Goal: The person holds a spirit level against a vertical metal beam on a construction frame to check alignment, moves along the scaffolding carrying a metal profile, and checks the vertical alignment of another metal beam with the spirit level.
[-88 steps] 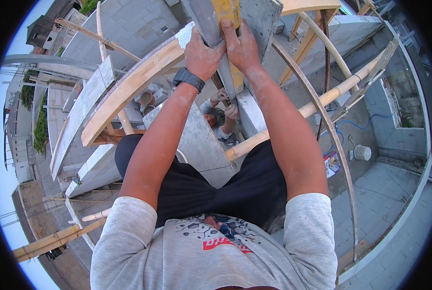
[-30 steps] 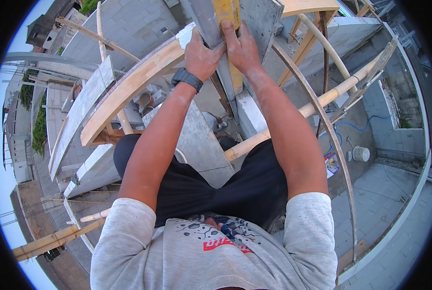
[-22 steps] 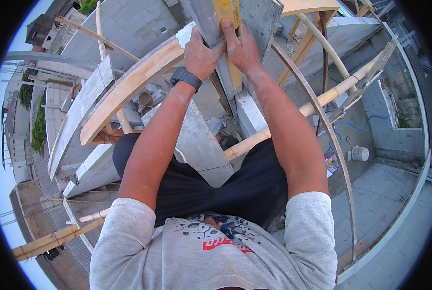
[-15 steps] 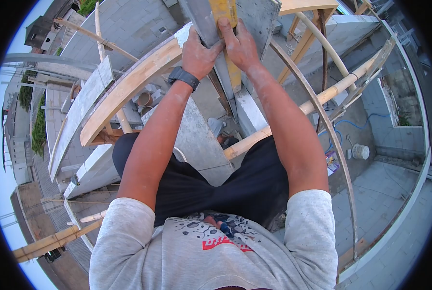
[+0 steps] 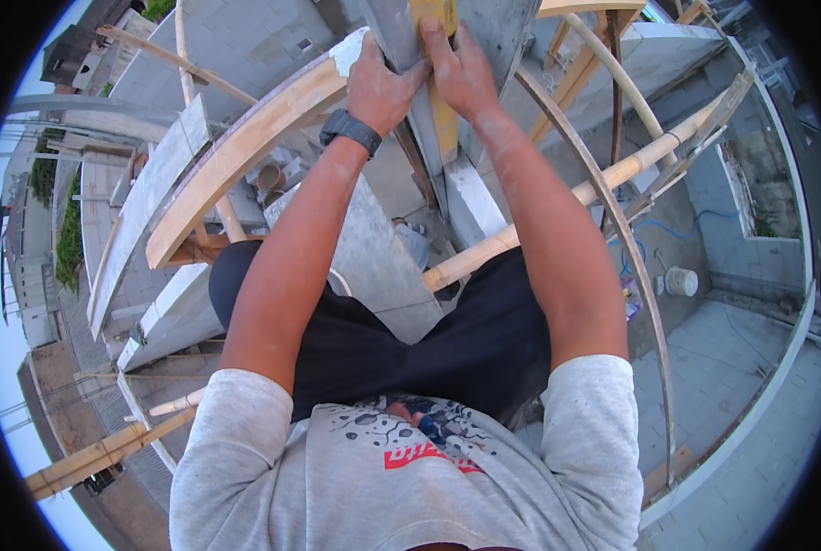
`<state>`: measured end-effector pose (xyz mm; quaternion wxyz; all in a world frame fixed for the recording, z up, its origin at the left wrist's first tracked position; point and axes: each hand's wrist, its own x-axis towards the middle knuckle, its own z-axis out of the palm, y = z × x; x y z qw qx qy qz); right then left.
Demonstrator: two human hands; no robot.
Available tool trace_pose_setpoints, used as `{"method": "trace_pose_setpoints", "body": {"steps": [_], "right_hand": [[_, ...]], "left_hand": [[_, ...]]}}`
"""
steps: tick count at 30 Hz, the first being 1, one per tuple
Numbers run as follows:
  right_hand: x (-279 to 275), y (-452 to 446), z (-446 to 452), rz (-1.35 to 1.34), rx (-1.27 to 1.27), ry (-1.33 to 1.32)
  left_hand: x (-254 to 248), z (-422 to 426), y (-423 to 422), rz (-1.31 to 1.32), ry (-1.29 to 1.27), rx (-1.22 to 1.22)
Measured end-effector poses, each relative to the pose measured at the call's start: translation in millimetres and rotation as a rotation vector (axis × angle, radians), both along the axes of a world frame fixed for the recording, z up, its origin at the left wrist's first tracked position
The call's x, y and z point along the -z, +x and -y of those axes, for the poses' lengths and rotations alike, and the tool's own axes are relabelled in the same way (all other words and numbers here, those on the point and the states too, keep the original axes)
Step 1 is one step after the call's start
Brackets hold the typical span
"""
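A yellow bar that looks like a spirit level (image 5: 446, 129) stands upright against a grey post (image 5: 394, 32) at the top middle. My left hand (image 5: 380, 90), with a dark watch on the wrist, is closed round the post's left edge, its thumb reaching to the level. With its thumb across the level's face, my right hand (image 5: 463, 78) grips it from the right. Both hands are dusty, and some fingertips are hidden behind the post and level. A grey panel (image 5: 504, 55) rises just right of my right hand.
A curved wooden form (image 5: 245, 151) runs along the left. A bamboo pole (image 5: 498, 243) crosses near my knees, and a thin curved strip (image 5: 612, 211) bends down on the right. Far below are a white bucket (image 5: 681, 281), a blue hose (image 5: 672, 228) and part of another person (image 5: 415, 243).
The view has shifted slightly, and my hands and forearms sit a little lower in the picture. Both hands keep their hold. The person below has moved a little.
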<state>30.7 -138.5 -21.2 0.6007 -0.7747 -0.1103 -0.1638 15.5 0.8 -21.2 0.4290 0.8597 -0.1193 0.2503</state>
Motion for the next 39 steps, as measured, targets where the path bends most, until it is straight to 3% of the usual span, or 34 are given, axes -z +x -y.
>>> {"method": "trace_pose_setpoints", "body": {"steps": [3, 6, 13, 39], "right_hand": [[-1, 8, 1, 0.005, -0.042, 0.025], [-5, 5, 1, -0.014, -0.064, 0.066], [-3, 7, 1, -0.060, 0.023, -0.059], [-3, -3, 2, 0.012, -0.056, 0.061]], "left_hand": [[5, -4, 6, -0.001, 0.022, 0.012], [-28, 11, -13, -0.076, -0.112, 0.074], [-22, 10, -11, -0.049, -0.094, 0.084], [3, 4, -2, -0.065, -0.044, -0.015]]}}
